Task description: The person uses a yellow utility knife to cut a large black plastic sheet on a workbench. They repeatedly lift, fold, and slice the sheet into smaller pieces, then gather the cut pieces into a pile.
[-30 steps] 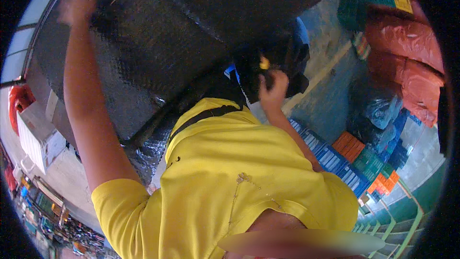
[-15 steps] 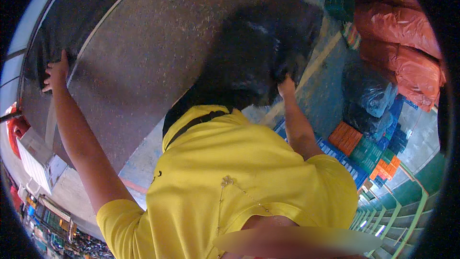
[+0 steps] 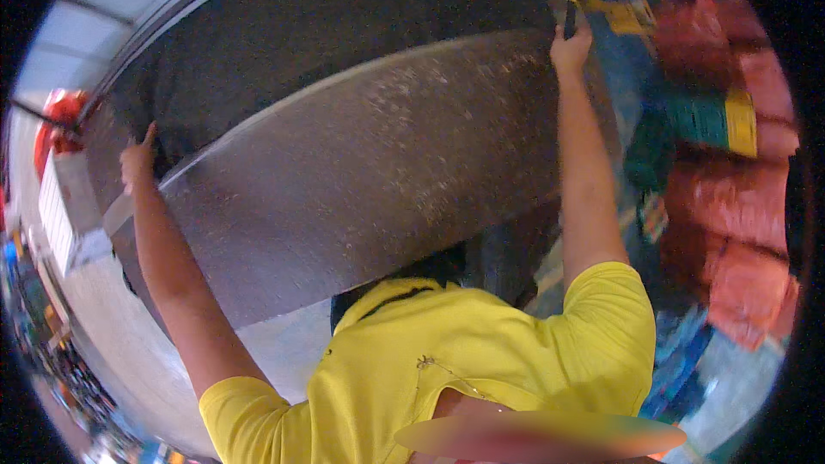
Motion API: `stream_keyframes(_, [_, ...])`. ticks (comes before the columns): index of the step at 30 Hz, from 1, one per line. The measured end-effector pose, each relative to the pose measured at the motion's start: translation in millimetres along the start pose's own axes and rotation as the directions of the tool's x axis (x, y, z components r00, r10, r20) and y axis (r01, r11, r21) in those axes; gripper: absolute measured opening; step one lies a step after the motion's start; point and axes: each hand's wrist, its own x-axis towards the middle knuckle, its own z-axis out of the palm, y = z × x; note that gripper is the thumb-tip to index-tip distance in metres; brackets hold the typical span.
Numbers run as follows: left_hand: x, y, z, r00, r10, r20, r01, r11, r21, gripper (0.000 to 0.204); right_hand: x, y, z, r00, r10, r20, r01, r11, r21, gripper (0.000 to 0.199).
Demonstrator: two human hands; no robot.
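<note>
Black sheet (image 3: 344, 26), matte, spread mostly flat over far part of worn brown tabletop (image 3: 369, 172), near edge along a pale strip. Black-and-yellow knife-like hand tool (image 3: 571, 19), upright in view, by sheet's right end; tip blurred.

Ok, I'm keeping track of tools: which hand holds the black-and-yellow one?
The right hand: the black-and-yellow tool sticks out from its grip. The left hand, by the dark sheet's left end, shows no tool.

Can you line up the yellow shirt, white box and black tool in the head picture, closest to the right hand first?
1. Black tool, in the right hand.
2. Yellow shirt, lower middle.
3. White box, far left.
</note>
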Motion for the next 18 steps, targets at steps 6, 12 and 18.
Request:
stream_keyframes(6, [-45.3, 25.8, -25.8, 0.992, 0.073, 0.102, 0.060, 0.444, -0.894, 0.061, 73.0, -53.7, 80.5, 0.878, 0.400, 0.262, -0.223, 0.827, -0.516, 0.058])
stream_keyframes(12, [-232.9, -97.1, 1.3, 0.989, 0.119, -0.091, -0.145, 0.608, -0.781, 0.035, -67.8, 9.7, -109.4, 0.957, 0.226, 0.185, -0.171, 0.947, -0.272, 0.058])
stream_keyframes(18, [-420.6, -193.6, 23.9, 0.885, -0.427, 0.182, 0.461, 0.763, -0.453, 0.085, -238.2, 51.5, -245.8, 0.840, 0.507, 0.192, -0.367, 0.792, -0.487, 0.061])
